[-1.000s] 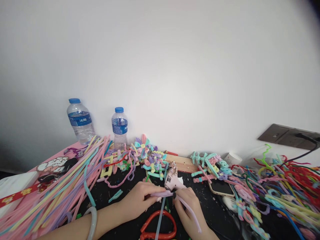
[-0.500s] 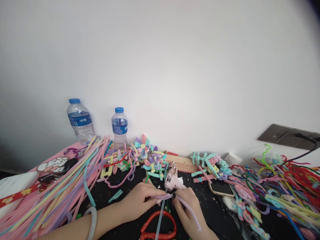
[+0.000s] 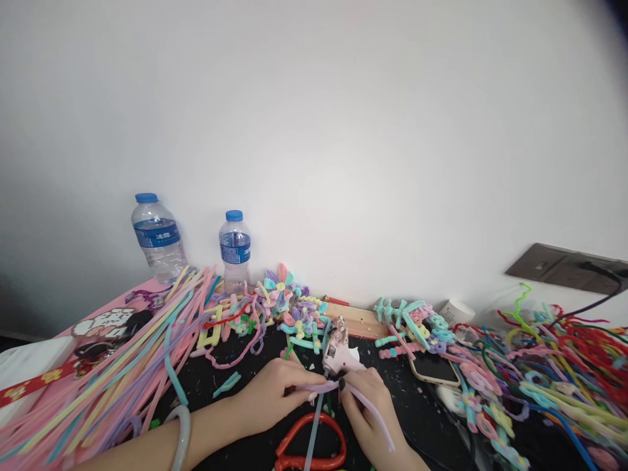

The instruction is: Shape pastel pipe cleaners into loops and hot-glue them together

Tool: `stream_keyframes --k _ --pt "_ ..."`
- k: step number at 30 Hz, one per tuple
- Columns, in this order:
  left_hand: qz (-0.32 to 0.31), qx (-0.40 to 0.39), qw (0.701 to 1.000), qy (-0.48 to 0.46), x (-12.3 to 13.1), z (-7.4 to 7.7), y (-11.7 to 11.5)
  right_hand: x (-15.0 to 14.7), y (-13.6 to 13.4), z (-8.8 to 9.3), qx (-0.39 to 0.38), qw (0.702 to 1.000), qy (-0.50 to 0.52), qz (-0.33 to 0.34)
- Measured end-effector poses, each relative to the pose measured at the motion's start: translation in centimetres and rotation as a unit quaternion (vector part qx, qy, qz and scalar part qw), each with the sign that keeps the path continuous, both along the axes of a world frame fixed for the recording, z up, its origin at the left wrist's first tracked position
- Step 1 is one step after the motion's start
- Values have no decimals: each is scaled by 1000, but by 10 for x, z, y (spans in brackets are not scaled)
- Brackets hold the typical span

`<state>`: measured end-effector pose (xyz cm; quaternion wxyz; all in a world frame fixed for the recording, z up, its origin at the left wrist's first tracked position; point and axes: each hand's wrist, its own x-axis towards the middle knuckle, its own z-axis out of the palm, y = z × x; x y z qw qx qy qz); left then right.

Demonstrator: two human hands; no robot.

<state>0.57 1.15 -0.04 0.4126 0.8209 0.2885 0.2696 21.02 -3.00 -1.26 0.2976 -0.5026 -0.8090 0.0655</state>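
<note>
A purple pipe cleaner (image 3: 375,413) runs between both hands, its free end trailing down over the right one. My left hand (image 3: 277,392), coming from the left with a pale bangle (image 3: 182,435) on the wrist, pinches one part of it. Close by, my right hand (image 3: 367,409) pinches it between thumb and finger. Just beyond the fingers lies a pink glue gun (image 3: 338,353), with a translucent glue stick (image 3: 314,432) pointing toward me below the hands. Red-handled scissors (image 3: 338,428) rest under the stick; their blades are hidden.
Long pastel pipe cleaners (image 3: 142,347) pile up at left, near two water bottles (image 3: 235,252). Finished pipe-cleaner shapes (image 3: 282,294) lie at the back. On the right are a phone (image 3: 436,369), a paper cup (image 3: 457,312) and a tangle of colourful pipe cleaners (image 3: 589,366).
</note>
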Motion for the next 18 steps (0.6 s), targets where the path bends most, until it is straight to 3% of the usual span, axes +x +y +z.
stream_keyframes --k 18 --pt "-8 -6 1000 6 0 -1 0 0 -2 2 -2 1000 6 1"
